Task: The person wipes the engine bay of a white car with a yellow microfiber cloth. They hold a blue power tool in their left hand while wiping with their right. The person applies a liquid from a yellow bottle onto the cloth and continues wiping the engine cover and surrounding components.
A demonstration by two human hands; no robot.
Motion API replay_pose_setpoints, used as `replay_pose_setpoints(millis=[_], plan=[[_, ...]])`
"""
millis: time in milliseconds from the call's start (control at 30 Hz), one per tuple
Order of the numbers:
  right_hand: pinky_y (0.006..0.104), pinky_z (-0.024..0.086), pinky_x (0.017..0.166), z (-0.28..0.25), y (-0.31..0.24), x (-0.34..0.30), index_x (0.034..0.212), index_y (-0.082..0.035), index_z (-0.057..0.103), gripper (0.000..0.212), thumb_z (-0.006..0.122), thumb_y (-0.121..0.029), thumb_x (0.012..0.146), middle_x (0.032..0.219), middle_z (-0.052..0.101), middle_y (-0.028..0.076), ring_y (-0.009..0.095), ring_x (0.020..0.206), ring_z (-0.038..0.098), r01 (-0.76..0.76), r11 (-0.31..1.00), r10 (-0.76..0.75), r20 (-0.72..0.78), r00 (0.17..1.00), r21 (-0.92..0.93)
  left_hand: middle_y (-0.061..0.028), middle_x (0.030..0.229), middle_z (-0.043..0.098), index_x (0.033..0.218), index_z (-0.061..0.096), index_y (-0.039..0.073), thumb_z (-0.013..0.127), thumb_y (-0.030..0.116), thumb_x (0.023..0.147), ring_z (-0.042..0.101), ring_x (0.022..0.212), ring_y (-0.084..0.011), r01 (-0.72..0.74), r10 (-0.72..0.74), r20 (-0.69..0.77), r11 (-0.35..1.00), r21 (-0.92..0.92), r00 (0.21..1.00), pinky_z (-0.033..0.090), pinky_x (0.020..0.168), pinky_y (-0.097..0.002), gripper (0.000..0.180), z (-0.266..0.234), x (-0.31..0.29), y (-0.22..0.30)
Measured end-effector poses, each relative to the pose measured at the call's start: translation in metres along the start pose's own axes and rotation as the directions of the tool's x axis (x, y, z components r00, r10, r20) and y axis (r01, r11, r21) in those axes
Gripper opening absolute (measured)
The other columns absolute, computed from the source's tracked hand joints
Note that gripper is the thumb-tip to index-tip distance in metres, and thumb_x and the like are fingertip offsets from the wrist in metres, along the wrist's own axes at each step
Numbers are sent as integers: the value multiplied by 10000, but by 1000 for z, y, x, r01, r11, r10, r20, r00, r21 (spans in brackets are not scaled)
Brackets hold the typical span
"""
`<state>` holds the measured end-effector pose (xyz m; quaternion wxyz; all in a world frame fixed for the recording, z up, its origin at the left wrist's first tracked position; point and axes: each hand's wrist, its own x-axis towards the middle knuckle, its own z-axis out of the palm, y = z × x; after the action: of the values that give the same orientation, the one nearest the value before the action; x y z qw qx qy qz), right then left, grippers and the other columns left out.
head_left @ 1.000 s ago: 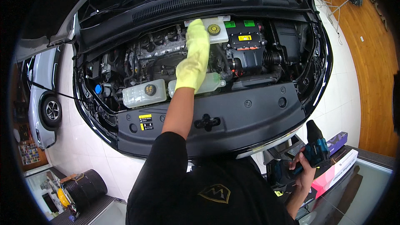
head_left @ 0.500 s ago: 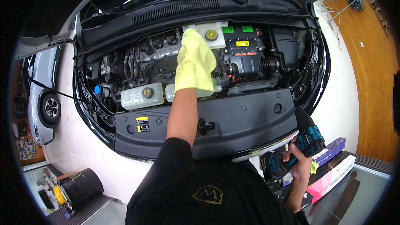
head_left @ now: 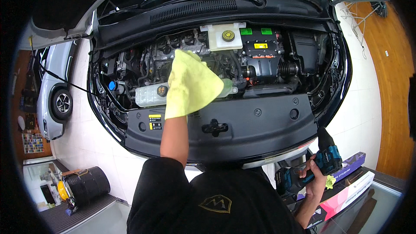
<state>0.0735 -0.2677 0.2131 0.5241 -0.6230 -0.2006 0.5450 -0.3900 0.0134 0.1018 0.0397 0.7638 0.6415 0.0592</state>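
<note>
Two hands busy, left hand under yellow cloth, right hand gripping drill

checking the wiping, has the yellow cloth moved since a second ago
Yes. The yellow cloth has come back toward the person, away from the white reservoir with the yellow cap, and now hangs by the front coolant tank.

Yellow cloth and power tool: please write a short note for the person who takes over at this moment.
Left hand: hidden under the yellow cloth, which it holds over the open engine bay, in front of the pale coolant tank.
Right hand: fingers closed on the teal and black power tool, low at the right, away from the car, above flat boxes.
Done: bonnet is up.
Left: I cannot tell which parts are already wiped; the tool is not on any part yet.
</note>
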Motion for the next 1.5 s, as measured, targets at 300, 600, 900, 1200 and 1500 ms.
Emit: replay_pose_setpoints(millis=[300,600,900,1200,1500], plan=[[316,496,498,-5,-3,-11,1118,-17,575,311,749,-135,889,727,556,47,176,514,569,46,998,-47,-17,999,-47,-46,1083,758,965,789,161,552,303,959,721,1025,-211,478,-484,-4,865,-152,875,583,765,-380,277,38,154,32],[320,489,491,-17,0,-33,1101,-12,570,300,742,-98,872,725,560,59,185,514,570,30,999,-34,-188,982,-26,-106,875,701,863,706,94,568,150,937,691,860,-263,209,-56,-288,820,532,956,518,676,-373,166,63,112,53],[324,519,539,-6,11,12,1139,-3,569,330,747,-60,868,764,584,58,178,537,583,-2,997,-7,-109,994,-77,-155,978,566,994,603,-5,495,38,899,576,895,-350,144,-24,-319,923,358,948,518,809,-389,150,-18,91,103],[312,507,541,18,6,68,1120,11,577,295,724,-4,864,794,601,72,184,549,590,-85,994,83,36,996,67,-266,931,662,1113,644,-37,579,129,904,654,892,-479,25,36,-439,991,132,898,533,785,-512,275,-29,46,112],[322,510,535,13,-12,77,1118,10,579,322,753,0,847,793,604,79,193,550,599,-17,1000,16,65,998,21,-240,909,659,1058,649,-38,554,136,873,647,805,-428,-122,172,-61,869,479,983,536,731,-508,271,-66,141,140]])
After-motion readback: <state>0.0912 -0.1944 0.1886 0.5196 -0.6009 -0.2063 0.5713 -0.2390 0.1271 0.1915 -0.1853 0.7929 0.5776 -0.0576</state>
